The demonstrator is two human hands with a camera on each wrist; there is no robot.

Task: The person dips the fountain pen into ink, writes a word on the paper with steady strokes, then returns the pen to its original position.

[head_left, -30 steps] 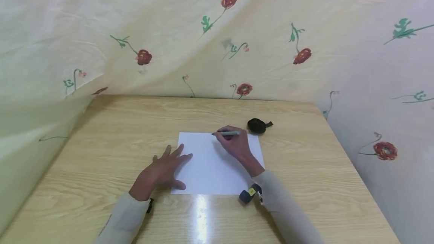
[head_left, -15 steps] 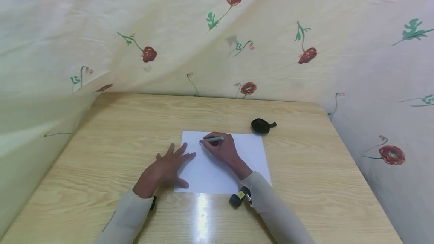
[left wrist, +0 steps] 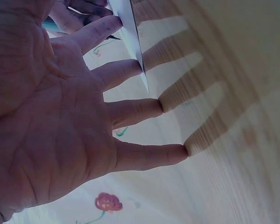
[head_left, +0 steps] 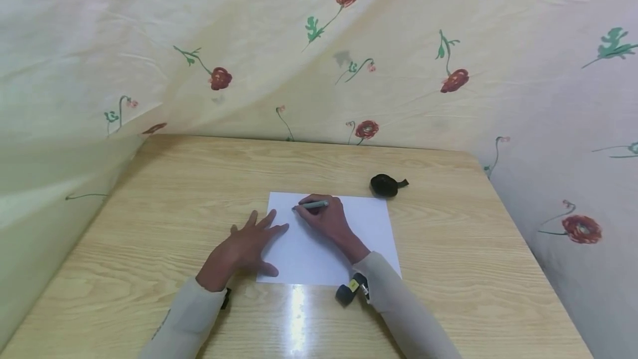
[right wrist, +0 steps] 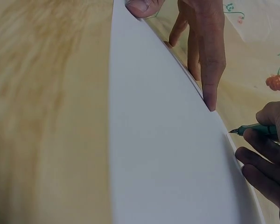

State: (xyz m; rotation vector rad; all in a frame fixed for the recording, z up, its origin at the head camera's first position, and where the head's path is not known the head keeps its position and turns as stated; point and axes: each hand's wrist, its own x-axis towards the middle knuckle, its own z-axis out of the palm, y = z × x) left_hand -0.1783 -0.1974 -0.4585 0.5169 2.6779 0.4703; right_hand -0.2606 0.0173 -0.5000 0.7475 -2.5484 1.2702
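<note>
A sheet of white paper (head_left: 309, 259) lies on the wooden table in front of me, with no marks that I can make out. Spread fingers of my left hand (head_left: 244, 247) rest at its left edge, thumb on the sheet's lower left; in the left wrist view two fingertips (left wrist: 175, 151) touch the bare wood beyond the paper. My right hand (head_left: 333, 223) pinches a green pen (head_left: 317, 204) over the paper's upper left part. The dark pointed tip of the pen (right wrist: 235, 131) is at or just above the sheet; contact cannot be told.
A black round object with a short strap (head_left: 384, 185) lies just beyond the paper's top right corner. The wooden table (head_left: 448, 237) stretches out on both sides. Flower-patterned cloth (head_left: 249, 43) hangs behind the table and along its sides.
My right hand has moved the pen left and slightly nearer, from the paper's top edge to its upper left; it barely moves in the last half second. The left hand stays put.
</note>
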